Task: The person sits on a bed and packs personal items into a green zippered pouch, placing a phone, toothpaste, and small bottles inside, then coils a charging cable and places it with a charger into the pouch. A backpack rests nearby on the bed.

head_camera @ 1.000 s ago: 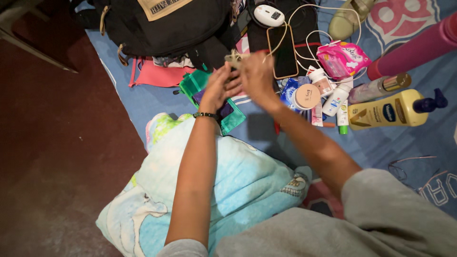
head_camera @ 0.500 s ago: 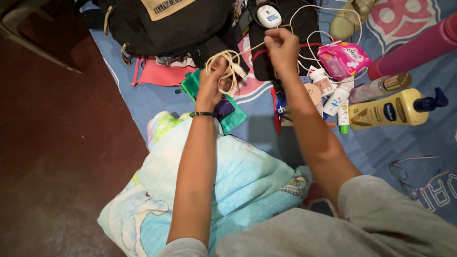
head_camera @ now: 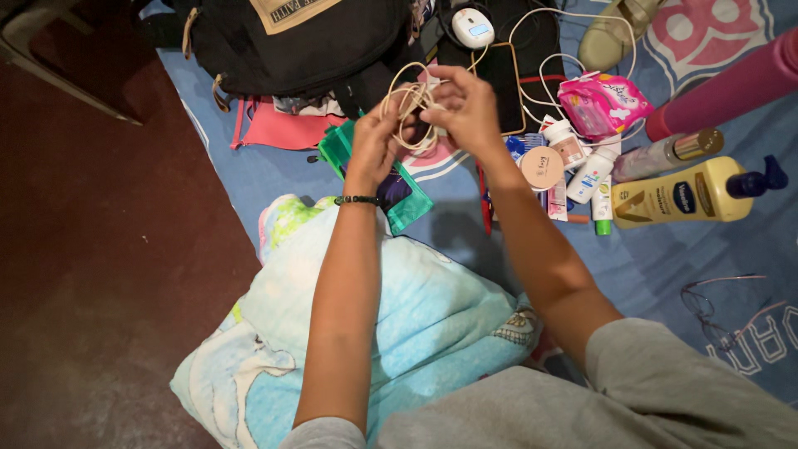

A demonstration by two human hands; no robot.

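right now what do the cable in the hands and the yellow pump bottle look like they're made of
Cable: cream, rubbery plastic sheath by the look, matte, bending in soft loops between left hand and right hand. Yellow pump bottle: probably smooth plastic, slight sheen along its side, with a dark blue pump, likely plastic too.

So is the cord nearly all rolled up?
Partly. Several loops of the white cord are already bunched between the left hand and right hand. The rest trails loose over the black pouch toward the pink packet, not yet wound.
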